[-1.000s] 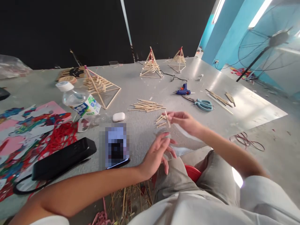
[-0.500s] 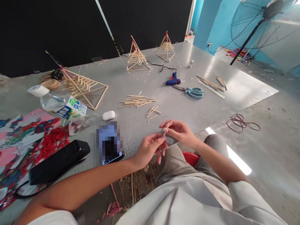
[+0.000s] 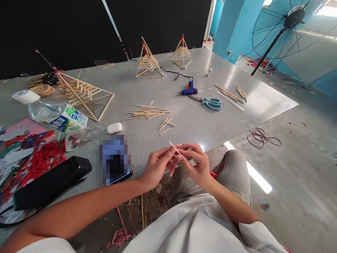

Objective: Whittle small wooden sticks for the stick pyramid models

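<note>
i have the stick [image 3: 172, 144] pinched in the fingertips of both my left hand [image 3: 157, 167] and my right hand [image 3: 197, 164], near the table's front edge. just beyond lie the short sticks [image 3: 166, 125], with the long sticks [image 3: 149, 112] behind them. the phone [image 3: 116, 160] lies near my left forearm, its screen pixelated, with the white case [image 3: 114, 128] just past it. farther left i see the black case [image 3: 52, 181], red yarn [image 3: 46, 160] and the bottle [image 3: 59, 114] on its side. the glue gun [image 3: 189, 88] and scissors [image 3: 212, 104] sit farther out, before two of the three stick frames [image 3: 149, 63]; the third is behind the bottle.

the table [image 3: 126, 84] is grey, shiny toward the right, against a black wall [image 3: 65, 31]. a blue pillar [image 3: 228, 26] and the fan [image 3: 293, 17] stand beyond; the cord [image 3: 260, 137] lies coiled on the floor [image 3: 295, 175].

the bottle's label has blue and green patches; i can't read its lettering.
</note>
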`<control>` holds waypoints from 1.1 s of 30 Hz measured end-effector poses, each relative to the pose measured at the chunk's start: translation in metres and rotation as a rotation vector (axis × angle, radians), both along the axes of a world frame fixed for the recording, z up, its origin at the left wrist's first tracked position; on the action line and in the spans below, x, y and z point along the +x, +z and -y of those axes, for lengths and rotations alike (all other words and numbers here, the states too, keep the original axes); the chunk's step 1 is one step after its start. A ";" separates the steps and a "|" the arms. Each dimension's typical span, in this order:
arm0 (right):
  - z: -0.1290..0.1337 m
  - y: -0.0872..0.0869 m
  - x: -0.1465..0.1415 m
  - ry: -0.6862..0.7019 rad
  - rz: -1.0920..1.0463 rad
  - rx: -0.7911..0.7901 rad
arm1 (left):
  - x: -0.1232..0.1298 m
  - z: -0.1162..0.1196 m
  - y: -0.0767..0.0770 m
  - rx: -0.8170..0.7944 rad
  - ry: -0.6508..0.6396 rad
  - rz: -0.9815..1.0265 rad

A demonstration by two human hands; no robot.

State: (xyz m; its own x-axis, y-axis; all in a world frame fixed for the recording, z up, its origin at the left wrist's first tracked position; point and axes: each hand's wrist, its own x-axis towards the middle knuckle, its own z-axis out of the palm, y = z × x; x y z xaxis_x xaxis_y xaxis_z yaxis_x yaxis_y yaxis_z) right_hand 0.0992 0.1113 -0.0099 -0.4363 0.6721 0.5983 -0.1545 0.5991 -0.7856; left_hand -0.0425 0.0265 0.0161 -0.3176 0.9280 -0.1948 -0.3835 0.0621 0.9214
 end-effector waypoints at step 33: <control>-0.073 0.020 -0.002 0.333 0.607 0.753 | -0.005 0.001 0.005 0.018 -0.218 -0.217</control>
